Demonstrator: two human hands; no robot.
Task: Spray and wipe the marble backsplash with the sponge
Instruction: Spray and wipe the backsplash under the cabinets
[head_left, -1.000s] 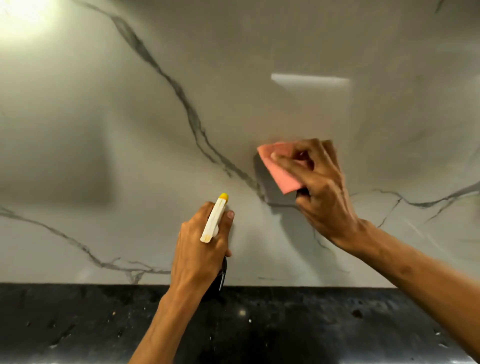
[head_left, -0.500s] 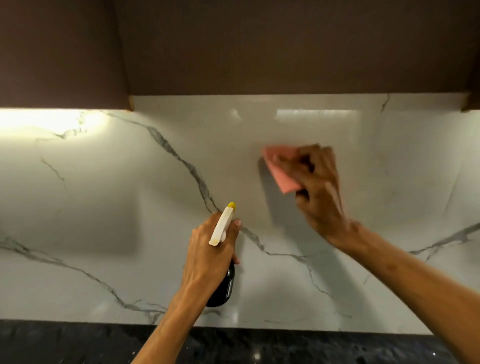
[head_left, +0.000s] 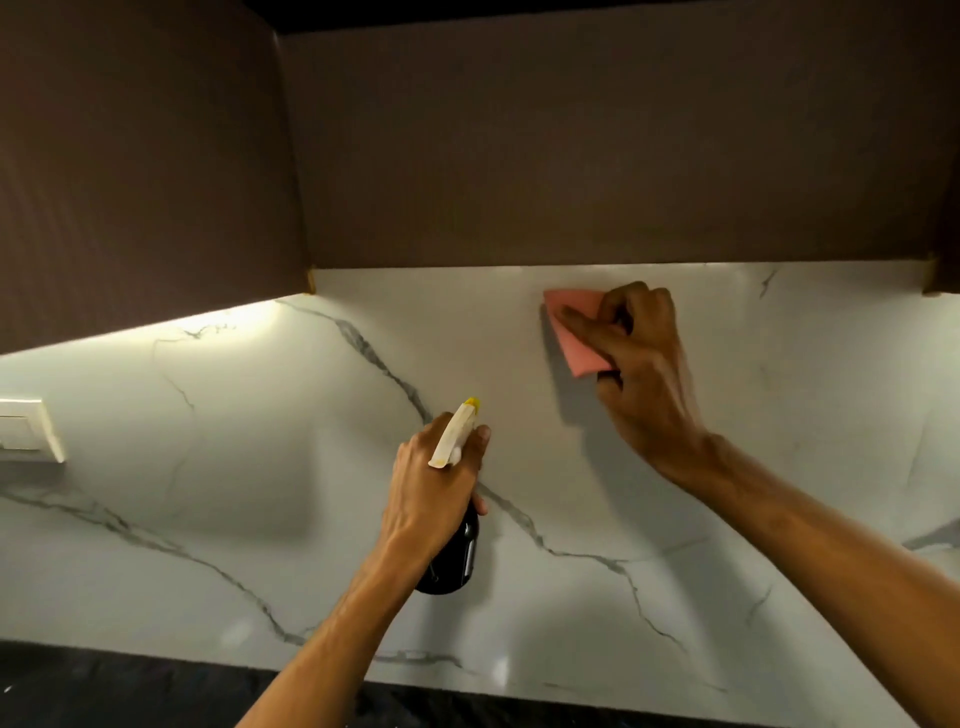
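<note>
right hand (head_left: 641, 364): we are seeing it reaching up, arm stretched out, fingers gripping the pink sponge (head_left: 574, 325)
sponge: we are seeing it pressing flat on the marble backsplash (head_left: 260, 467), just under the brown cabinet (head_left: 571, 156)
left hand (head_left: 431, 493): we are seeing it clenching round the dark spray bottle (head_left: 457, 556), nozzle pointing at the marble, lower-left of the sponge

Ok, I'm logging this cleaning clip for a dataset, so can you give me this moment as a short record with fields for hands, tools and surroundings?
left hand: grips the spray bottle, nozzle toward the marble backsplash
right hand: holds the sponge against the marble backsplash
sponge: pink, high up, just under the brown cabinet
spray bottle: dark body, white head, yellow tip
also in view: wall switch at far left; dark countertop below
</note>
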